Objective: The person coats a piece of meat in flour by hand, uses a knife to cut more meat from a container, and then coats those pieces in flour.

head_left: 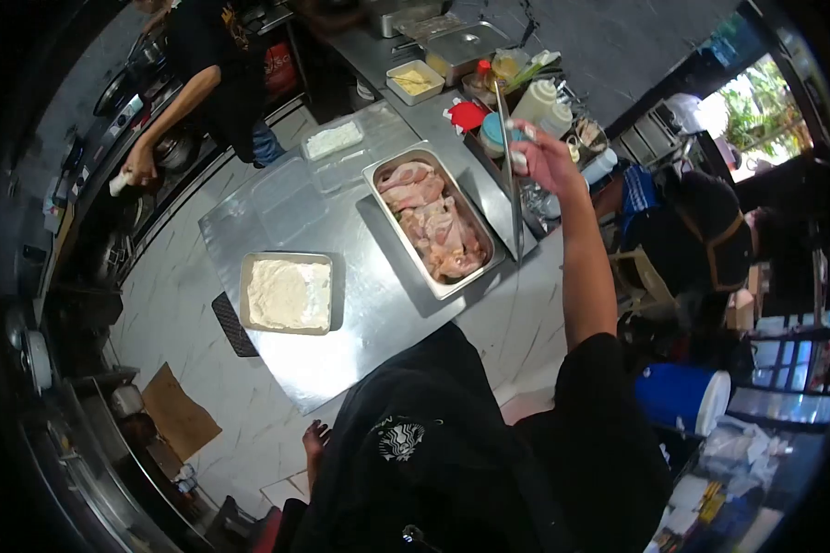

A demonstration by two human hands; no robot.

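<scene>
My right hand (pixel 549 161), with white powder on its fingertips, is closed on a thin metal lid (pixel 510 184), held upright and seen almost edge-on. Just left of the lid, a deep steel pan (pixel 369 172) full of raw chicken pieces (pixel 433 221) stands on the steel table (pixel 341 364). Low by my left side hangs my left hand (pixel 316 437), its fingers apart and a little curled, nothing visible in them. Farther left on the table is a square metal tray (pixel 243 313) of pale flour (pixel 289 292).
Behind the chicken sit a container of white powder (pixel 334 140), a clear plastic lid (pixel 290 198) and a dish of yellow food (pixel 415 80). Squeeze bottles (pixel 537 97) crowd the back right. A co-worker (pixel 207 55) stands at the far-left counter; a blue barrel (pixel 678 396) stands right.
</scene>
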